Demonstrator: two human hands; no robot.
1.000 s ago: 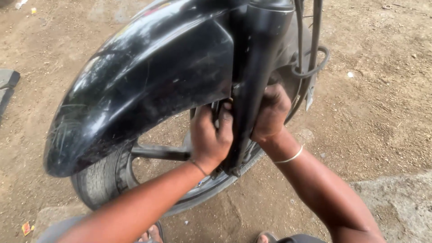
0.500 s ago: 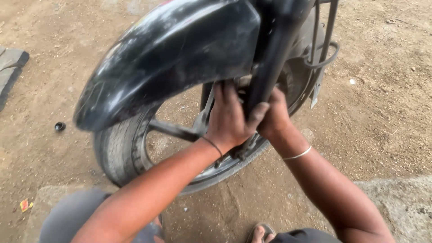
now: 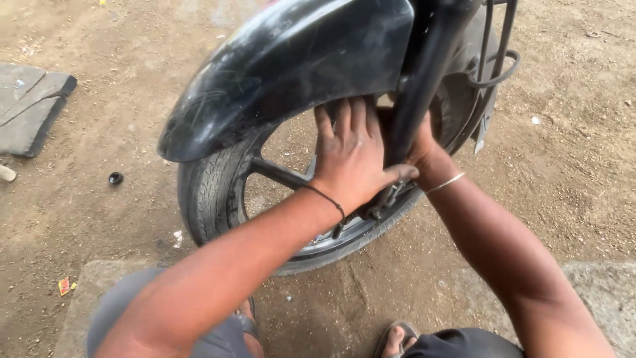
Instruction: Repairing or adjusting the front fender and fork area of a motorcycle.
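Observation:
A motorcycle's front wheel [image 3: 212, 192] stands on dirt under a scuffed black mudguard [image 3: 291, 66]. My left hand [image 3: 354, 152] lies flat over the wheel's hub area, fingers spread upward beside the black fork leg [image 3: 417, 86], thumb against the fork. It holds nothing I can see. My right hand [image 3: 421, 149] reaches behind the fork leg at hub height; its fingers are hidden by the fork, so its grip is unclear. A thin metal bangle sits on the right wrist, a dark thread band on the left.
A dark flat slab [image 3: 33, 106] lies on the dirt at the far left, with a small black cap [image 3: 116, 178] near it. Cables and a metal guard [image 3: 493, 66] run beside the fork. My sandalled feet [image 3: 394, 341] rest below, by a pale concrete edge [image 3: 589, 285].
The view has shifted so the wheel sits further right. My left hand went from gripping near the fork to lying flat with its fingers spread over the hub.

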